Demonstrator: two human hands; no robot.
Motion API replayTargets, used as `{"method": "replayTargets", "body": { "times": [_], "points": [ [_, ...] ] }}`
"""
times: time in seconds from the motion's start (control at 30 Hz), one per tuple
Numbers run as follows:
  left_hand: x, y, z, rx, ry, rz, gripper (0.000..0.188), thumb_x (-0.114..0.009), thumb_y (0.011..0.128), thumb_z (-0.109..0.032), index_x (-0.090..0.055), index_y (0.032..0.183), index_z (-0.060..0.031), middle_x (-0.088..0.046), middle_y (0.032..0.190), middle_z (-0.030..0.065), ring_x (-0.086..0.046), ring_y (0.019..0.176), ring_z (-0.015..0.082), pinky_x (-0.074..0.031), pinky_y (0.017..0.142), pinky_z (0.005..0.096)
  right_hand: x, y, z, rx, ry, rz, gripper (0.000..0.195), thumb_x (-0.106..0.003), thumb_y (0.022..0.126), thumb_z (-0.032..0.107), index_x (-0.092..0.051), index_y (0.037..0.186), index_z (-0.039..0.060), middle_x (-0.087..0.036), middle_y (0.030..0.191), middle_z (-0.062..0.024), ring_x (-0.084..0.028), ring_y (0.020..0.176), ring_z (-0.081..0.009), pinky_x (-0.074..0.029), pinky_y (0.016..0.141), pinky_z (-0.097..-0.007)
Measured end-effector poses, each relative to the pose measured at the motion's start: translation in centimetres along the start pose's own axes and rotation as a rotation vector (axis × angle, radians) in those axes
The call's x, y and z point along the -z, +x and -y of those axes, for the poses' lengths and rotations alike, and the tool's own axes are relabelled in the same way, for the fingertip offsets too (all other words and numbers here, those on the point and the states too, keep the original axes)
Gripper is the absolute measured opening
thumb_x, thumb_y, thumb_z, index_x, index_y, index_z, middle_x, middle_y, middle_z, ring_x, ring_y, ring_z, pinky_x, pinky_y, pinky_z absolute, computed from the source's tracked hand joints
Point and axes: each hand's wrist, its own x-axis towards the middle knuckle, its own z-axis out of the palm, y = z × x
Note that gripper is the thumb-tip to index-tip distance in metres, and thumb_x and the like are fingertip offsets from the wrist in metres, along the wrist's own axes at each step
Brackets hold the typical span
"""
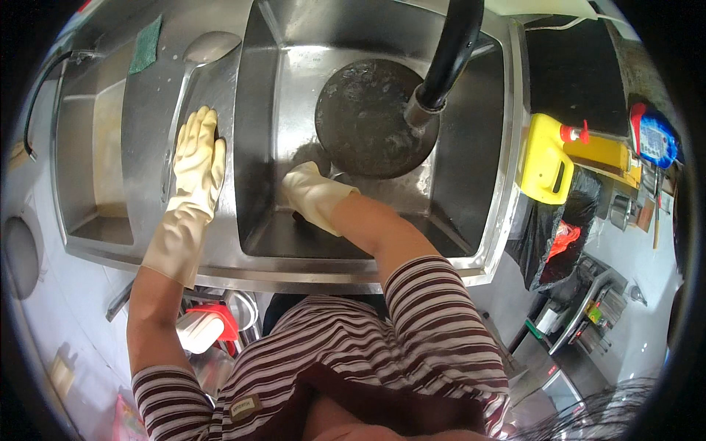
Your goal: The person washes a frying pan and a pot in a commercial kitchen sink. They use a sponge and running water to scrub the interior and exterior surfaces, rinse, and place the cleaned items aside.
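Note:
My left hand (198, 160), in a cream rubber glove, lies flat on the steel ledge between the two basins. Its thumb is spread and it holds nothing. Along its left side runs the handle of a large metal ladle (212, 48), whose bowl lies further back. My right hand (314, 190), in a matching glove, reaches down into the steel sink basin (463, 182). Its fingers are bent down and mostly hidden, so I cannot tell what they hold. Just beyond it sits a round blackened pan (369, 121), partly under the tap's nozzle (424, 105).
A green scouring pad (146, 47) lies left of the ladle. The narrower left basin (110, 165) is beyond it. The black tap neck (455, 49) overhangs the sink. To the right are a yellow pump jug (546, 165) and a bin lined with a black bag (532, 253).

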Motion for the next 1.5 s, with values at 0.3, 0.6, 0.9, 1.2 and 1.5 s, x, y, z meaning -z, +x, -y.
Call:
{"method": "replayTargets", "body": {
  "times": [0.3,0.6,0.9,1.2,1.5],
  "points": [
    [0.5,0.4,-0.5,0.037,0.008,0.076,0.046,-0.059,0.096,-0.004,-0.054,0.141,0.0002,-0.056,0.144,0.0206,-0.051,0.134,0.0396,-0.038,0.117,0.0464,-0.3,-0.8,-3.9,0.073,-0.236,0.055,0.034,-0.074,0.09,0.028,-0.075,0.123,0.0263,-0.072,0.126,0.0015,-0.069,0.118,-0.0213,-0.057,0.085,-0.04],
    [0.3,0.4,-0.3,0.049,0.004,0.079,0.046,-0.061,0.094,-0.009,-0.055,0.138,0.0018,-0.056,0.142,0.0225,-0.052,0.134,0.0394,-0.038,0.117,0.0481,-0.1,-7.4,-9.0,0.043,-0.14,0.001,0.031,-0.075,0.084,0.009,-0.08,0.112,0.0184,-0.074,0.121,-0.0096,-0.07,0.113,-0.0303,-0.058,0.091,-0.0376],
    [0.4,0.7,-0.7,0.139,0.065,0.165,0.046,-0.061,0.093,-0.011,-0.057,0.138,-0.0015,-0.058,0.141,0.0198,-0.054,0.132,0.0394,-0.038,0.117,0.048,-1.7,-7.0,-15.2,-0.379,0.478,-0.903,0.043,-0.058,0.09,0.005,-0.069,0.128,0.0215,-0.066,0.13,-0.0163,-0.061,0.122,-0.0361,-0.052,0.103,-0.0433],
    [0.3,0.6,-0.3,0.076,0.008,0.072,0.048,-0.064,0.09,-0.01,-0.057,0.137,-0.0025,-0.059,0.139,0.0208,-0.055,0.13,0.0411,-0.04,0.114,0.049,-5.2,-2.7,-19.1,-0.629,1.008,-0.664,0.038,-0.062,0.095,0.015,-0.065,0.132,0.0103,-0.067,0.131,-0.0158,-0.065,0.116,-0.0336,-0.048,0.102,-0.0372],
    [0.1,0.2,0.0,0.045,0.015,0.0,0.047,-0.069,0.086,-0.008,-0.062,0.132,0.0013,-0.064,0.132,0.0212,-0.061,0.122,0.0418,-0.047,0.108,0.0493,3.6,-11.2,5.4,0.174,0.84,-0.205,0.047,-0.068,0.088,0.032,-0.066,0.132,0.0149,-0.064,0.136,-0.0104,-0.062,0.124,-0.0294,-0.048,0.108,-0.0381]
  ]
}}
